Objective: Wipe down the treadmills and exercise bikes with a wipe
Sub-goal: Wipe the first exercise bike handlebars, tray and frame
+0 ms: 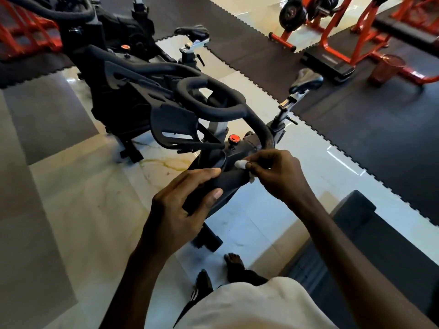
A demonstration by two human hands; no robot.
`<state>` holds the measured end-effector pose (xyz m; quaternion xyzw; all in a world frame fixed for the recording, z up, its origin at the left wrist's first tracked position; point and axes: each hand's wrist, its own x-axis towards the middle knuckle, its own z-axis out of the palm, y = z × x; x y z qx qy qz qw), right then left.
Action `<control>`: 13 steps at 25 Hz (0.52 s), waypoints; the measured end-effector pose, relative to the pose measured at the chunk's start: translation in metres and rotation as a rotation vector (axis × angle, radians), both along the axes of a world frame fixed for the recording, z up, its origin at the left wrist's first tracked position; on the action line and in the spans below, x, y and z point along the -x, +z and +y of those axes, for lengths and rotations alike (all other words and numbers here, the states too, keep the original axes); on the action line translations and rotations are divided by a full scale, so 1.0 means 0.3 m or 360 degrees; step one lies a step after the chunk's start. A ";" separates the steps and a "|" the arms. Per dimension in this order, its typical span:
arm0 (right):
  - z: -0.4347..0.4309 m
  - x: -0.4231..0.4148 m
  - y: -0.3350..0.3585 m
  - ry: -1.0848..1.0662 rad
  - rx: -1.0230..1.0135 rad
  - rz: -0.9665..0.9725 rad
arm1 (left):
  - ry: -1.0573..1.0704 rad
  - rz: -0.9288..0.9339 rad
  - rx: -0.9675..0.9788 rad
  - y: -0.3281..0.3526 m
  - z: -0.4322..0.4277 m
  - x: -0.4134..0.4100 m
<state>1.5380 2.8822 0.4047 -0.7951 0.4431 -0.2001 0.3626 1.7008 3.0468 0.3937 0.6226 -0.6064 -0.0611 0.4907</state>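
A black exercise bike [247,144] stands in front of me, its looped padded handlebar [213,108] in the middle of the view. My left hand [180,205] grips the near end of the handlebar grip [228,180], thumb on top and fingers round it. My right hand [278,174] pinches a small white wipe [240,164] and holds it against the same grip, just right of my left hand. Most of the wipe is hidden inside my fingers.
A second black bike [123,55] stands behind at the upper left. The near bike's saddle [306,80] is at the right. Orange weight racks [337,32] and dark floor mats [380,129] lie beyond. A dark treadmill deck [370,245] is by my right arm, my feet [234,262] below.
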 end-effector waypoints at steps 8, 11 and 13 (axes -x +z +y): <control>0.142 0.005 0.034 0.0039 -0.0393 -0.0511 | 0.0058 0.0138 0.0090 -0.010 -0.001 0.004; 0.197 -0.001 0.040 0.0042 -0.0432 -0.0679 | 0.0050 0.0142 0.0097 -0.017 0.004 -0.003; 0.197 0.007 0.026 -0.0014 -0.0357 -0.0608 | 0.0065 0.0163 0.0090 -0.021 0.012 -0.003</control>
